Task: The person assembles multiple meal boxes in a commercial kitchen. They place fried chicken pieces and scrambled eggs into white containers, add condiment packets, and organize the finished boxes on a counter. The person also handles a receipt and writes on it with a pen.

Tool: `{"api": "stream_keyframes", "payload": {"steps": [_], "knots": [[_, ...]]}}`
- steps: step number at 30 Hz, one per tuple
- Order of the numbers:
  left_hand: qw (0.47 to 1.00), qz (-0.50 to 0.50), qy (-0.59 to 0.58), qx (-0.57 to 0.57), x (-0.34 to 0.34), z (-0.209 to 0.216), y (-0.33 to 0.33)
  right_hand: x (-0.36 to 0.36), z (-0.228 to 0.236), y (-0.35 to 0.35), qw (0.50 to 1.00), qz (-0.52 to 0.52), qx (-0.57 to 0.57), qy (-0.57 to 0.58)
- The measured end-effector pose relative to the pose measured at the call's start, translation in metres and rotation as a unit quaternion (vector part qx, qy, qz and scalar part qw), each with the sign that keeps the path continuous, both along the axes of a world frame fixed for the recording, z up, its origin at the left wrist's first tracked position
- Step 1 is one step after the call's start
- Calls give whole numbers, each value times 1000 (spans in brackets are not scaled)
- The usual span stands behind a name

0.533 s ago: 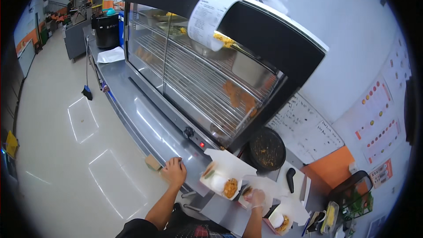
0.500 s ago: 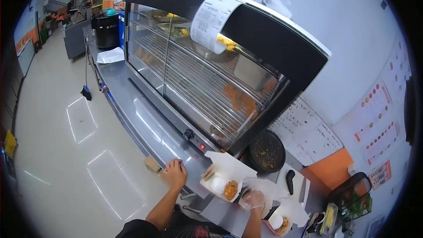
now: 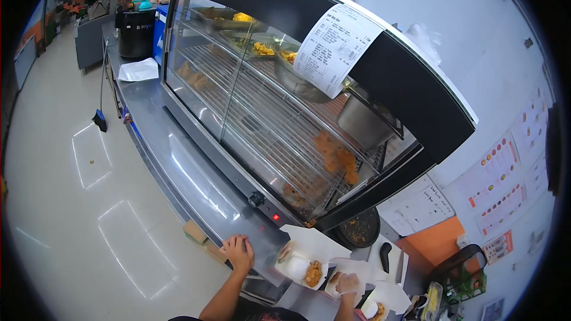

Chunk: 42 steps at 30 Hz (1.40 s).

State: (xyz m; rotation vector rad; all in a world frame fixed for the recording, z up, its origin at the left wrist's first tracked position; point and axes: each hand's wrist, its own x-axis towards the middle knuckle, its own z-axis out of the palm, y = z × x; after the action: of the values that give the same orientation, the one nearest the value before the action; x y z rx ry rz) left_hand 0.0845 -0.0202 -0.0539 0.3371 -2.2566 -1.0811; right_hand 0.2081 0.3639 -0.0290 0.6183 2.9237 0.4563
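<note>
Left hand point(image 3: 239, 254) on the worktop point(image 3: 193, 175), likely for support, right hand point(image 3: 347, 283) at the opened middle box point(image 3: 355, 267), both grips unclear

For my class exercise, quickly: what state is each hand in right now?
Left hand: loosely open, apparently empty, on the edge of the grey steel counter.
Right hand: at the middle open white cardboard box; grip cannot be told.

1. The head-worn fisheye looks down and forward across the bench point(image 3: 199, 178), its rim dark.
2. The glass-fronted cabinet point(image 3: 250, 125) stands close, tilted across the centre.
3. Left hand point(image 3: 239, 254) and right hand point(image 3: 348, 283) show at lower centre; the floor point(image 3: 53, 202) recedes toward upper left.
</note>
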Motion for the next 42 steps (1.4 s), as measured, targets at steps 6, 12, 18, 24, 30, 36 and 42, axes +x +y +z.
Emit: {"api": "stream_keyframes", "payload": {"steps": [6,12,18,24,30,36,42], "knots": [[1000,15,13,-4,-3,-5,-11,-29,28,-35,993,107,-24,-49],[1000,-9,18,17,-2,-1,-1,-15,-29,0,951,-183,-205,138],[1000,1,11,5,-1,-5,-6,-25,26,-57,964,-57,-235,110],[1000,-7,11,15,0,-4,-4,-17,14,-51,937,-162,-279,134],[1000,-1,13,18,-2,-11,-6,-9,20,-54,961,14,-242,134],[994,104,19,37,-18,27,-6,-1,-6,-26,942,-35,-295,154],[907,-130,265,302,-139,213,-53,14,-36,0,922,-40,-336,187]]}}
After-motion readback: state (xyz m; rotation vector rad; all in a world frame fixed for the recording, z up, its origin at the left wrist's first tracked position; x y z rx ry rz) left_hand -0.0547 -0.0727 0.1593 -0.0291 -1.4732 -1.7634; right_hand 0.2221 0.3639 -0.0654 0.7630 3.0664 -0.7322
